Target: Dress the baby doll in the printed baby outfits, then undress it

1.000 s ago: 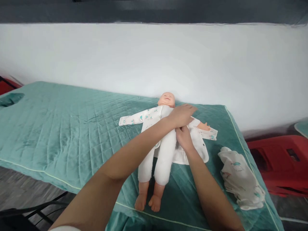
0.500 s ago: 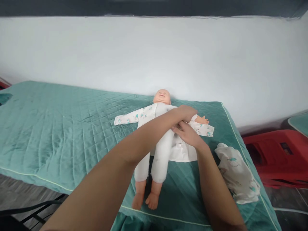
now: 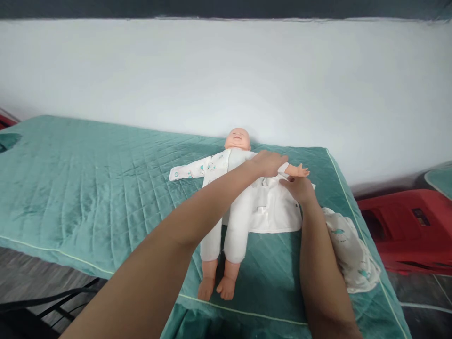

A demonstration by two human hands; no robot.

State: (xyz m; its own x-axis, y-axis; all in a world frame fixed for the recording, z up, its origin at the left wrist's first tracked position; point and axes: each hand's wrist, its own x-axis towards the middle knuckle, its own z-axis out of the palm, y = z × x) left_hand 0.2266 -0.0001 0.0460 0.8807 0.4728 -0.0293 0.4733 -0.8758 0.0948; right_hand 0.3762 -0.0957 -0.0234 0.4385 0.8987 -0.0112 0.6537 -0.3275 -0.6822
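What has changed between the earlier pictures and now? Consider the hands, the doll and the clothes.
The right hand moved rightward, from close below the left hand to beside the doll's forearm, uncovering a stretch of the open shirt. Whether it gripped or released anything is unclear. The left hand stayed at the doll's upper arm; the doll stayed on its back, the bundled cloth on the green cover.

The doll (image 3: 239, 221), with a white body and bare moulded feet, lies face-up on the bed (image 3: 88, 188), head near the far edge and feet near the front edge. The white shirt (image 3: 273, 212), printed with small green motifs, is open: one sleeve covers the doll's left-hand arm in view; the opposite side lies spread, inner face up, toward the right edge.
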